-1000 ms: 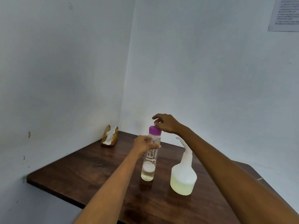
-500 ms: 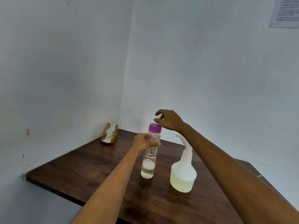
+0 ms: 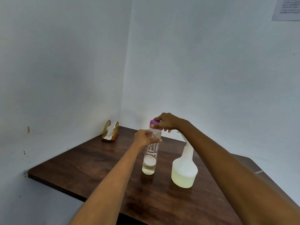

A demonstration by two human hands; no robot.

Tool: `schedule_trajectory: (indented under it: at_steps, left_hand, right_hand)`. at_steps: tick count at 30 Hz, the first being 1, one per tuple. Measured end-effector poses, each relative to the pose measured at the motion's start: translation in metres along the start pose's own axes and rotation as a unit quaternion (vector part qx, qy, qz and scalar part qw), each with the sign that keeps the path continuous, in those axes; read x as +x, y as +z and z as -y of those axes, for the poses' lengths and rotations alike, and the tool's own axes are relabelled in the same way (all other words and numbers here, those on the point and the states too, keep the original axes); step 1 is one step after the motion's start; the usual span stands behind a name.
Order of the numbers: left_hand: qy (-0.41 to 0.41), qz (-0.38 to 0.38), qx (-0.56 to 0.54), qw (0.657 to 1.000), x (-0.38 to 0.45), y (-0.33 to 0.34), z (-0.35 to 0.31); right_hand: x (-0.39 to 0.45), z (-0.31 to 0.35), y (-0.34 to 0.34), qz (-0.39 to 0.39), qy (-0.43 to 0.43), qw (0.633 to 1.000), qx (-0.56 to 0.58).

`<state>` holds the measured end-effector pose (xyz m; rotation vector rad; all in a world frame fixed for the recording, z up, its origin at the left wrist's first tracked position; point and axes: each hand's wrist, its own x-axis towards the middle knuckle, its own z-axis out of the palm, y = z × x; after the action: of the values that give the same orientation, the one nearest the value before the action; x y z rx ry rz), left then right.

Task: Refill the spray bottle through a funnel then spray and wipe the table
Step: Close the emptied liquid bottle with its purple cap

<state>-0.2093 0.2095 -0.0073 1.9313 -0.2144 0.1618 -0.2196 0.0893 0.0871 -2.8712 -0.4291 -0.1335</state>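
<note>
**Head view: two hands on a capped bottle, wooden corner table**

1. Table (image 3: 90, 172): dark brown wood, set into a corner of pale walls; its near edge runs across the lower part of the view. Two bare forearms reach over it from below.

2. Spray bottle (image 3: 184, 169): translucent white, wide-bodied with a narrow neck, standing upright on the table right of centre. Pale yellowish liquid fills its lower part. The right forearm crosses in front of its trigger head, which is mostly hidden.

3. Clear bottle (image 3: 150, 159): tall, slim, upright, just left of the spray bottle and apart from it. White lettering on its side; a small amount of pale liquid at the bottom.

4. Left hand (image 3: 144, 138): fingers wrapped around the upper body of the clear bottle, closed on it.

5. Purple cap (image 3: 153, 122): sits on top of the clear bottle.

6. Right hand (image 3: 168, 121): comes down from above, fingertips curled around the purple cap and gripping it.

7. Napkin holder (image 3: 110, 131): golden wire, with white napkins, at the far left corner against the wall.

8. Paper notice (image 3: 286, 8): on the wall at upper right; print unreadable.
</note>
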Motion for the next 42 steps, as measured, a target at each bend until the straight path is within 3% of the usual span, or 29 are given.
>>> schedule_trajectory:
  at_steps: [16, 31, 36, 38, 40, 42]
  left_hand:
    - [0.022, -0.093, 0.028, 0.995, -0.006, 0.013, 0.001]
    - [0.022, -0.087, 0.028, 0.996, -0.009, 0.014, -0.002]
    - [0.013, -0.045, 0.004, 0.999, -0.005, 0.010, 0.002]
    - [0.037, 0.009, 0.081, 0.996, -0.004, 0.002, 0.009]
    - [0.045, 0.069, 0.138, 0.987, -0.008, -0.007, 0.023]
    - [0.028, 0.105, 0.126, 0.986, -0.014, -0.016, 0.041]
  right_hand:
    - [-0.002, 0.013, 0.004, -0.040, 0.068, 0.994, -0.078]
    - [-0.008, 0.018, 0.008, -0.061, 0.081, 0.994, -0.052]
    - [-0.014, 0.007, 0.044, -0.132, 0.049, 0.984, 0.108]
    - [-0.020, 0.005, 0.070, -0.155, 0.044, 0.965, 0.209]
    - [-0.023, -0.001, 0.098, -0.158, 0.032, 0.956, 0.244]
    - [-0.026, -0.006, 0.118, -0.152, 0.038, 0.957, 0.243]
